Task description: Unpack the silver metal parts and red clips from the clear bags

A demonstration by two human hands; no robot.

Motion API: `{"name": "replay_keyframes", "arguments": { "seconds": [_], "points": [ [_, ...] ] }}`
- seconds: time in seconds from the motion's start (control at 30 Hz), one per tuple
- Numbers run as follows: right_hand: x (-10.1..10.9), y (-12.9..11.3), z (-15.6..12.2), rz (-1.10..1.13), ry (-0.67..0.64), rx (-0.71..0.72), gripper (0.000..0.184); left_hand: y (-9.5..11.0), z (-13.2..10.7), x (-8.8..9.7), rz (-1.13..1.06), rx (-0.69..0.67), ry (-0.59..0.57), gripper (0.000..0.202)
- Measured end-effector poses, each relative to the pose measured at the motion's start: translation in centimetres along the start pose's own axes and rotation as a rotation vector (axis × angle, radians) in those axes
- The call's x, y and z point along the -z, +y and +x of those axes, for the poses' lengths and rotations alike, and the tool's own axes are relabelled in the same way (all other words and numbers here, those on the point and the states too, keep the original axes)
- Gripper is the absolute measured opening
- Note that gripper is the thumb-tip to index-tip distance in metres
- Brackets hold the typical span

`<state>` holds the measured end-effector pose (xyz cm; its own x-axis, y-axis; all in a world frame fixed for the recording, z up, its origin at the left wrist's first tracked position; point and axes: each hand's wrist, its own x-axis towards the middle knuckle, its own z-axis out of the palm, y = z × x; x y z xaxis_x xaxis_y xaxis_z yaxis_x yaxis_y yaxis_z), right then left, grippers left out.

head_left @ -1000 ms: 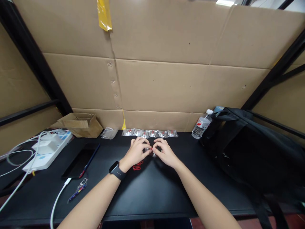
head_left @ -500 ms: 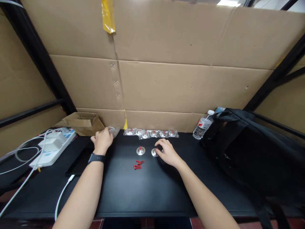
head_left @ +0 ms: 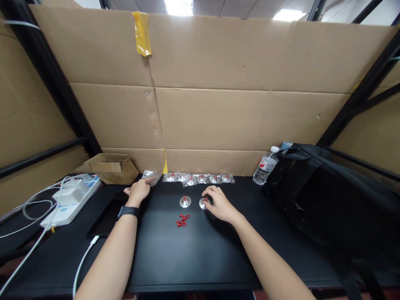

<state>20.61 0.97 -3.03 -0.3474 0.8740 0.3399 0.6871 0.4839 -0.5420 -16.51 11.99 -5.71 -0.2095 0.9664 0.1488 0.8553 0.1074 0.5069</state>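
Note:
My left hand [head_left: 139,192], wearing a dark wristband, reaches its index finger onto a crinkled clear plastic bag [head_left: 150,175] at the back left. That hand is open; whether its thumb touches anything I cannot tell. My right hand [head_left: 219,204] is also open, fingers curved and apart over a round silver metal disc [head_left: 202,204] with a red piece upright at its centre. Its thumb lies against the disc and partly covers it. Left of it sits a similar disc [head_left: 185,202], also with a red piece. Several small red clips [head_left: 181,223] lie in front.
Several bagged discs [head_left: 202,178] line the cardboard wall [head_left: 212,121]. A brown paper bag [head_left: 120,171], a power strip [head_left: 70,204] with white cables and a dark flat tablet-like device [head_left: 104,216] are left. A water bottle [head_left: 265,167] and black backpack [head_left: 331,208] stand right.
My left index finger has stretched out to the right onto the plastic bag, whose shape shows more. My right hand stays at the same disc. The camera view has tilted up slightly.

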Motion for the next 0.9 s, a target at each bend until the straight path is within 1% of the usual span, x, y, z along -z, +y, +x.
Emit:
{"name": "replay_keyframes", "arguments": {
  "seconds": [0.1,0.2,0.27,0.33,0.43,0.5,0.53,0.57,0.63,0.7,0.77,0.83,0.9],
  "points": [
    [0.1,-0.1,0.0,0.012,-0.011,0.004,0.028,0.9,-0.5,0.0,0.088,0.026,-0.009,0.050],
    [0.2,-0.1,0.0,0.015,-0.020,0.008,0.030,1.7,-0.7,0.2,0.084,0.013,-0.034,0.052],
    [0.3,0.0,0.0,0.011,-0.019,0.007,0.030,1.9,-0.9,0.5,0.086,0.000,-0.008,0.053],
    [0.3,0.1,0.0,0.000,-0.017,0.008,0.030,2.2,-1.2,1.0,0.100,-0.016,0.071,0.048],
    [0.5,0.2,0.0,-0.031,-0.022,-0.003,0.030,3.0,-2.0,2.3,0.109,-0.043,0.294,0.041],
    [0.5,0.4,0.0,-0.062,-0.042,-0.017,0.029,4.1,-2.7,3.1,0.069,-0.109,0.440,0.041],
    [0.6,0.4,-0.1,-0.078,-0.055,-0.025,0.029,4.9,-3.1,3.3,0.037,-0.176,0.471,0.041],
    [0.5,0.5,-0.1,-0.092,-0.068,-0.033,0.029,5.7,-3.6,3.4,0.005,-0.263,0.461,0.041],
    [0.5,0.6,-0.1,-0.110,-0.089,-0.044,0.031,7.5,-4.5,2.8,-0.025,-0.461,0.349,0.041],
    [0.3,0.6,-0.2,-0.119,-0.108,-0.046,0.035,9.1,-5.4,1.4,-0.016,-0.634,0.218,0.043],
    [0.2,0.6,-0.2,-0.129,-0.129,-0.038,0.034,10.3,-6.3,-0.4,0.009,-0.792,0.057,0.044],
    [0.0,0.5,-0.2,-0.148,-0.157,-0.027,0.028,10.8,-7.0,-1.9,0.032,-0.889,-0.083,0.038],
    [0.0,0.4,-0.2,-0.174,-0.179,-0.018,0.023,11.1,-7.5,-2.6,0.045,-0.923,-0.168,0.031]
  ]
}}
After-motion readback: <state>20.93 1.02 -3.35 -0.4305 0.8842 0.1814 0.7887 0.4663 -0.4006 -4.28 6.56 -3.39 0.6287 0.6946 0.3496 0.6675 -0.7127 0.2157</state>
